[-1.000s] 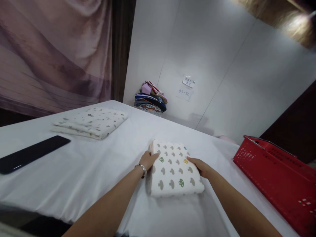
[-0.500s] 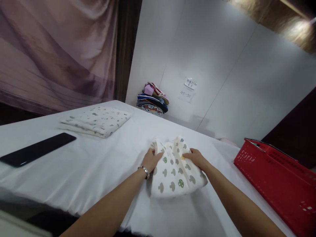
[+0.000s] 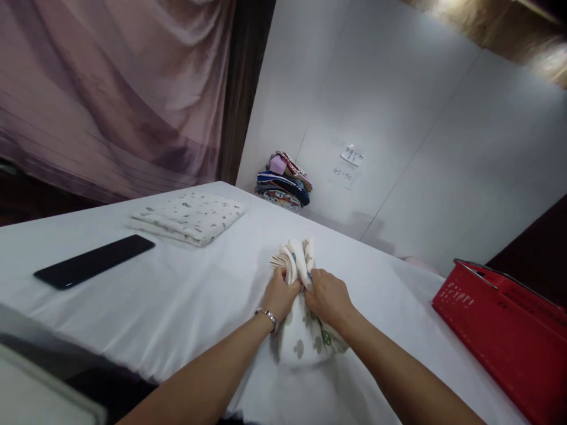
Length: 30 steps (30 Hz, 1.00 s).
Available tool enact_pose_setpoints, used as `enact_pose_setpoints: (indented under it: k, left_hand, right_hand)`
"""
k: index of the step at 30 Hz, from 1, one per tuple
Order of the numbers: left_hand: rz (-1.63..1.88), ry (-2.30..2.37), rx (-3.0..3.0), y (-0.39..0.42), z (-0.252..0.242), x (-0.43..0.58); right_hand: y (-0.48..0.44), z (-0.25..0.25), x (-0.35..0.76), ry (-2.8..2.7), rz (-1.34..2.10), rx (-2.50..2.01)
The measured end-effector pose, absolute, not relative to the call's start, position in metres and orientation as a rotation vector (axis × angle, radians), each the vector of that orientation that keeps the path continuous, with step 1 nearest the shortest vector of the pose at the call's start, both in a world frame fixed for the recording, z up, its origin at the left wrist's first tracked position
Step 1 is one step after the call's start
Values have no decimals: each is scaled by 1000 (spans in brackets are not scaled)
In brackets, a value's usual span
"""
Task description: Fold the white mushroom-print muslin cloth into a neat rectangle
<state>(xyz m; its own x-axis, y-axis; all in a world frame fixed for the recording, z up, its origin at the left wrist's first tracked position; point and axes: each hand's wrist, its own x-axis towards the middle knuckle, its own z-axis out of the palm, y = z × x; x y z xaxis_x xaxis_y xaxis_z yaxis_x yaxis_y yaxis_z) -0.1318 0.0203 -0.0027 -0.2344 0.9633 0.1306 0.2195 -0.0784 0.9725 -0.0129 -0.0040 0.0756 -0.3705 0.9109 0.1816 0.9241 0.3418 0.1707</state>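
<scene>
A white cloth with a mushroom print [image 3: 302,345] is bunched up between my hands over the table. My left hand [image 3: 280,294], with a silver bracelet at its wrist, grips the pleated left side of the cloth. On the other side, my right hand [image 3: 328,295] pinches the fabric close beside the left thumb. The cloth's upper edge stands up above my fingers in several folds, and its lower part hangs wider toward me. My right hand and forearm hide part of the print.
The white-covered table [image 3: 195,283] bears a folded patterned cloth [image 3: 195,215] and a dark phone [image 3: 95,260] on the left. A red basket [image 3: 500,336] stands at the right edge. A stack of folded clothes [image 3: 286,180] sits by the wall with paper notes [image 3: 349,156].
My right hand has moved left to meet my left hand, gathering the mushroom-print cloth from a spread width into a narrow bunch. The view has shifted slightly.
</scene>
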Motion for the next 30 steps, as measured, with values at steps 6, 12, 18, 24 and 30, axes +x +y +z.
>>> enact_pose_setpoints:
  k: [6, 12, 18, 24, 30]
  left_hand:
    - [1441, 1037, 1240, 13, 1, -130]
    - [1187, 451, 916, 0, 10, -123]
    - [1092, 230, 780, -2, 7, -119]
    - [1035, 279, 827, -2, 4, -121]
    - [993, 277, 913, 0, 0, -124]
  right_hand:
    - [2, 82, 15, -2342, 10, -1772]
    - [15, 85, 54, -2126, 605, -1642]
    - [16, 67, 69, -1955, 868, -1548]
    - [12, 77, 60, -2006, 1203, -1230]
    - [19, 71, 60, -1937, 1314, -1209]
